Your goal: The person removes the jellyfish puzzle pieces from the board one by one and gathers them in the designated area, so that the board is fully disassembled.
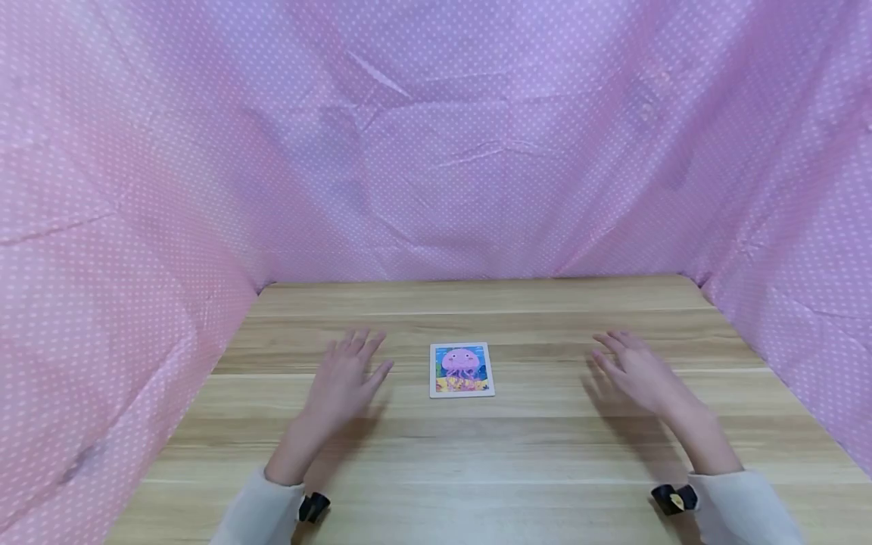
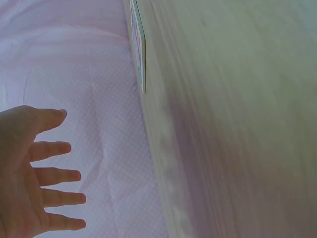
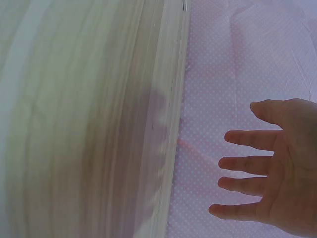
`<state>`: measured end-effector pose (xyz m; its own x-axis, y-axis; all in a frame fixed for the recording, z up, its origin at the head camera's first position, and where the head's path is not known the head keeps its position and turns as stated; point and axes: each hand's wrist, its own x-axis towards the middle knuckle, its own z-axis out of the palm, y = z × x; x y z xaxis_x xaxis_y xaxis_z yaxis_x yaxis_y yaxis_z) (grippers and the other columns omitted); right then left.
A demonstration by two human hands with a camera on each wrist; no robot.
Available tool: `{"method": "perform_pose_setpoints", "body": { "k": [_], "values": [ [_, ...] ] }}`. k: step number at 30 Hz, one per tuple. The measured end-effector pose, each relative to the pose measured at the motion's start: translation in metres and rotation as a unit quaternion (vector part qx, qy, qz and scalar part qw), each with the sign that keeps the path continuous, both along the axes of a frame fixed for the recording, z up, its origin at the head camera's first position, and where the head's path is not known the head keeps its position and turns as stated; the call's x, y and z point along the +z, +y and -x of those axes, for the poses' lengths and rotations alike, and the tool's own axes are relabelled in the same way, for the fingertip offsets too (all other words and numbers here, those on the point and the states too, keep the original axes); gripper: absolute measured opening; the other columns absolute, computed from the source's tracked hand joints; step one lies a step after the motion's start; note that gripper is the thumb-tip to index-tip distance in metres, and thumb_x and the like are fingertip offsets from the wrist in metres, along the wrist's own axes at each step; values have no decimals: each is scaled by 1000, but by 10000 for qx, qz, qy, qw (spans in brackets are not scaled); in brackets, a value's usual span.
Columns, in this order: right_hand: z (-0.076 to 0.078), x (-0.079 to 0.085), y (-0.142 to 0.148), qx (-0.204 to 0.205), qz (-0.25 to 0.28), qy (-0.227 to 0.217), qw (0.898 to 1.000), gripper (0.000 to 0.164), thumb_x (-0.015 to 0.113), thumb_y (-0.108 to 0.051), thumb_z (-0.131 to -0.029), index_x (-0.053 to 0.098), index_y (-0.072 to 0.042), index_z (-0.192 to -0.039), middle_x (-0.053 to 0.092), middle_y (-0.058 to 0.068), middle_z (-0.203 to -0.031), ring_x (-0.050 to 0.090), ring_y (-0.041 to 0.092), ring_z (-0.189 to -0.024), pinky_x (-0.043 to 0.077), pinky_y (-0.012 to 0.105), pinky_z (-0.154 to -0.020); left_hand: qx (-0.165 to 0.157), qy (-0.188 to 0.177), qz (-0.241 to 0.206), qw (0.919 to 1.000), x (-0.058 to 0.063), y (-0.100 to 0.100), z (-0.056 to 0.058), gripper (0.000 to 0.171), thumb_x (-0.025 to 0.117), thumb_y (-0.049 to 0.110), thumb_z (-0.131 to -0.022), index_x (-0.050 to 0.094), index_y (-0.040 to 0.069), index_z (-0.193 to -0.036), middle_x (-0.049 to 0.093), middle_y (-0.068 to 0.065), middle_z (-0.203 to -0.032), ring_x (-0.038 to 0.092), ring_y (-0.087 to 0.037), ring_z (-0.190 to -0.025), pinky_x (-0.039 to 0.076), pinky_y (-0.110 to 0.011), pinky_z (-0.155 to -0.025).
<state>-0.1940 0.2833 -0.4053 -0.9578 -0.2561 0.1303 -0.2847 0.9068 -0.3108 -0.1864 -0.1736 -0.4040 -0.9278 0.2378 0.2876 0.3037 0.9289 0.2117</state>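
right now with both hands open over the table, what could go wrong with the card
The picture card lies flat on the wooden table, so its low edge may be hard to grip. The left hand is nearer it than the right hand, so if both close in evenly, the left might touch first and nudge it aside.

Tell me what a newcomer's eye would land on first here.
Probably the bright card with its pink sea creature, lying near the middle of the wooden table. Next come the bare hands above the table, both holding nothing: the left hand beside the card, the right hand farther off on its other side. Behind hangs a pink dotted cloth.
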Motion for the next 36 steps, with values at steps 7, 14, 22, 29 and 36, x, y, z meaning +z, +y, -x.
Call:
{"method": "perform_pose_setpoints", "body": {
  "k": [7,14,22,29,36],
  "values": [
    [3,-2,-9,124,39,95,9999,47,48,-26,-108,54,8,-140,47,40,-144,39,59,-136,30,72,-113,-346,237,-398,9983,3,13,-1,48,64,34,-101,61,8,-141,56,-23,-146,51,-44,-137,40,-60,-114],
    [5,-4,-18,385,289,82,9988,47,48,-26,-108,54,8,-140,49,39,-143,39,60,-136,29,70,-114,-524,219,-678,9961,5,27,0,42,67,27,-99,64,8,-137,59,-21,-144,54,-41,-135,45,-57,-111],
    [8,-3,-32,664,643,-42,9957,44,50,-23,-108,56,6,-140,52,35,-143,41,57,-137,30,69,-115,-718,-43,-760,9945,2,43,6,42,65,28,-101,63,9,-138,60,-19,-144,54,-39,-136,46,-57,-109],
    [9,0,-45,830,750,-159,9936,44,49,-24,-108,55,6,-140,52,35,-143,43,55,-137,31,68,-115,-942,-448,-1000,9895,-3,52,12,41,67,26,-100,65,7,-136,61,-20,-142,55,-37,-135,46,-54,-111],
    [13,-2,-57,982,810,-172,9917,43,49,-22,-108,55,6,-140,55,32,-142,49,51,-134,35,64,-115,-1178,-828,-1040,9841,-12,58,18,38,67,22,-100,66,6,-134,61,-20,-143,54,-36,-136,43,-53,-114]
  ]
}}
